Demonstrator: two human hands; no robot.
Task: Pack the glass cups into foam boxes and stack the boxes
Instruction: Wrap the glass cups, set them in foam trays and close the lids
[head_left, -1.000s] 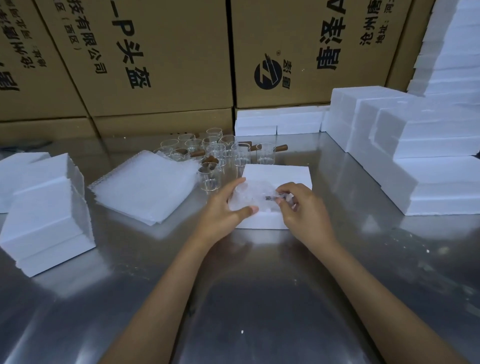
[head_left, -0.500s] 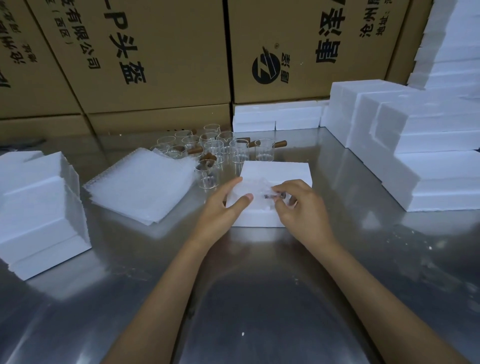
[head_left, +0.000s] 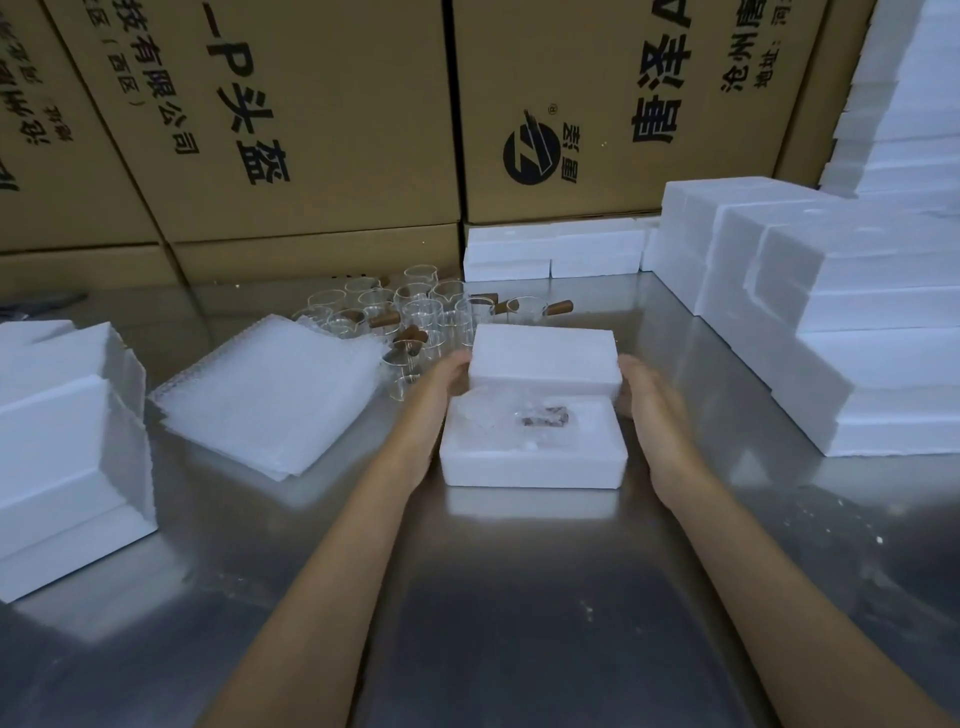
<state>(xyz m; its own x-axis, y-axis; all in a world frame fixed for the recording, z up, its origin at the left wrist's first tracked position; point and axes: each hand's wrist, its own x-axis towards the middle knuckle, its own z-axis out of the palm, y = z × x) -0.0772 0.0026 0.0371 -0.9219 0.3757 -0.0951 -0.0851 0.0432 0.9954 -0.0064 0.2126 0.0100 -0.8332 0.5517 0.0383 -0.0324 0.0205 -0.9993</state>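
Foam lid (head_left: 543, 357), long axis left to right, is gripped at its ends by the left hand (head_left: 445, 376) and right hand (head_left: 641, 387) at frame centre. Just below, touching it, the open foam box (head_left: 535, 462) holds a wrapped glass cup (head_left: 543, 415), lying sideways.

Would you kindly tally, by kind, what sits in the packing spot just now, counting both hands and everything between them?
Hands: 2 (left hand, right hand)
Foam lid: 1
Open foam box: 1
Wrapped glass cup: 1
Total: 5
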